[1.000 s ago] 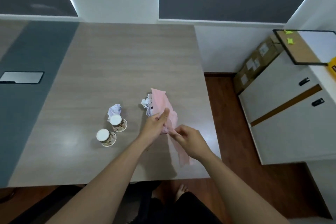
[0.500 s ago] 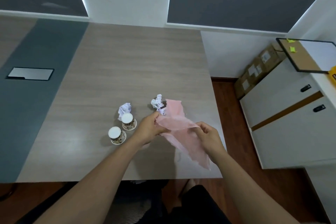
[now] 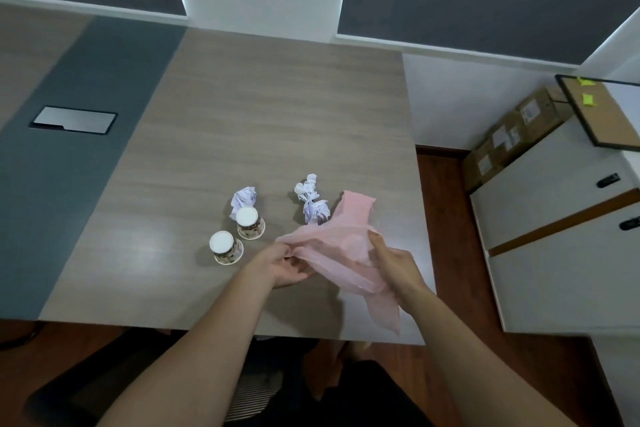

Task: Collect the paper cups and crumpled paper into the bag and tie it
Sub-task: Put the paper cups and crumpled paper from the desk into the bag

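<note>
Both hands hold a thin pink plastic bag [image 3: 341, 246] above the wooden table [image 3: 270, 128], right of centre in the frame. The left hand [image 3: 284, 265] pinches the bag's left edge between thumb and fingers. The right hand [image 3: 394, 265] grips the bag's right side, fingers closed on the film. The bag is stretched between the two hands; its upper end points toward the upper right, and its lower end hangs down past the right wrist, over the table's near edge.

Two paper cups stand upside down on the table, left of the left hand: the nearer cup [image 3: 225, 248] at lower left, the farther cup [image 3: 250, 222] just beside it. One crumpled paper ball [image 3: 244, 199] touches the farther cup's far side. Two more crumpled paper balls [image 3: 311, 199] lie at centre frame, just beside the bag's upper left edge.
</note>
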A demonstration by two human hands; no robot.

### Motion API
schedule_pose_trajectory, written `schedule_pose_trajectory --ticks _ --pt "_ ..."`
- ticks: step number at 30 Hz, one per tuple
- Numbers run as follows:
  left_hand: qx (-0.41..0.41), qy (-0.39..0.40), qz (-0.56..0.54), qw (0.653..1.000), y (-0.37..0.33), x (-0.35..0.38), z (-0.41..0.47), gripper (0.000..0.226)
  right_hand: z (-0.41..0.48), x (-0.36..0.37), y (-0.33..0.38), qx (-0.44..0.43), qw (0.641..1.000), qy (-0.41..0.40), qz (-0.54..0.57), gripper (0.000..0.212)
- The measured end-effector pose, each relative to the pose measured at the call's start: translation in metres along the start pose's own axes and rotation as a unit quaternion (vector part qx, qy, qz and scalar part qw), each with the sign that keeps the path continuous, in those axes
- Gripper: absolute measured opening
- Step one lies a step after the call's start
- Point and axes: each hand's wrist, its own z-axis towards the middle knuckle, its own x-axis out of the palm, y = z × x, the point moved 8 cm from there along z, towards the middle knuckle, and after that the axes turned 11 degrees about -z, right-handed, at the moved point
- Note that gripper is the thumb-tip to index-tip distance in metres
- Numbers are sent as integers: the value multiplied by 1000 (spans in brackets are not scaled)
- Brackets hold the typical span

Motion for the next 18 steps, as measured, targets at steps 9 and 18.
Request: schedule_pose_trajectory --ticks 9,18 --pt "212 -89 226 947 -30 -9 12 34 19 0 -28 91 970 39 222 26" --pt "363 -129 608 694 -66 -33 6 48 26 -36 -41 140 974 -16 179 40"
